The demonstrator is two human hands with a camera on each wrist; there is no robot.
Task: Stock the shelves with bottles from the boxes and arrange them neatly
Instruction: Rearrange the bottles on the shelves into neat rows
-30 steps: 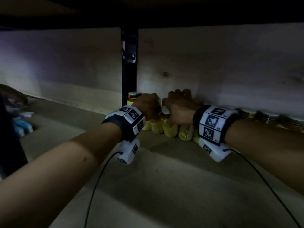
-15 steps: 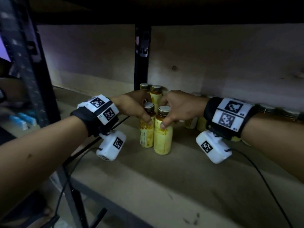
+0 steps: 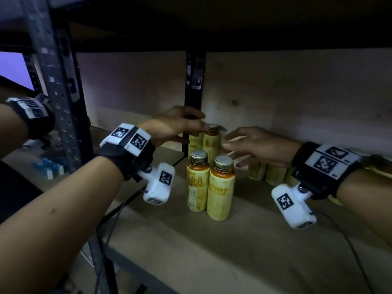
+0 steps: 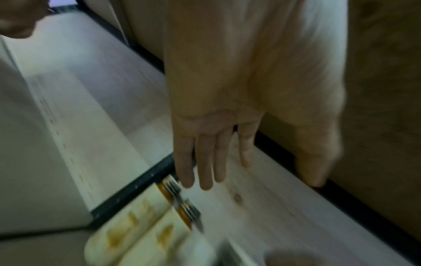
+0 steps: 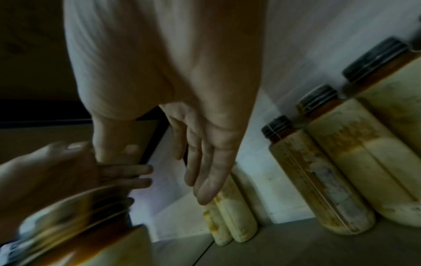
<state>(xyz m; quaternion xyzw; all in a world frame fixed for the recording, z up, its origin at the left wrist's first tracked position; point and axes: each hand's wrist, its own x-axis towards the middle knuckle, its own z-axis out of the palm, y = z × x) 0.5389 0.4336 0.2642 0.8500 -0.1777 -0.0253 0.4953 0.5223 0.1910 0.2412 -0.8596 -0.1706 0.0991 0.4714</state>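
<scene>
While above bottles, hands outstretched.

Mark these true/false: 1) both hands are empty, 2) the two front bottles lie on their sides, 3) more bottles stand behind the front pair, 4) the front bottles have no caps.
1) True: left hand and right hand are open, holding nothing.
2) False: front bottles stand upright on the shelf.
3) True: back bottles stand by the wall.
4) False: both have caps.
</scene>
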